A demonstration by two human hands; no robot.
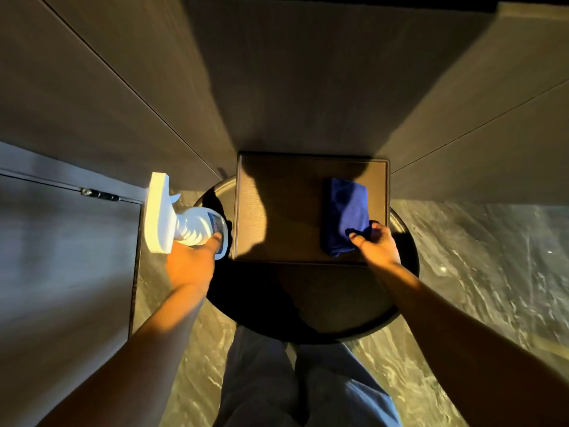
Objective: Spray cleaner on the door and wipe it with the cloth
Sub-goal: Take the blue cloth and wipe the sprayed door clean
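Observation:
A white spray bottle (184, 221) with a blue label stands at the left edge of a round dark table (308, 303); my left hand (192, 260) is wrapped around its body. A folded blue cloth (345, 215) lies on the right part of a brown rectangular tray (277, 195) on that table. My right hand (374, 245) pinches the cloth's near corner between thumb and fingers. The grey door (61, 257) with a hinge (100, 195) is at the left.
Wood-panelled walls (292, 81) rise behind the table and to both sides. A marbled stone floor (480, 272) spreads to the right and under my legs (308, 386), which stand close to the table's near edge.

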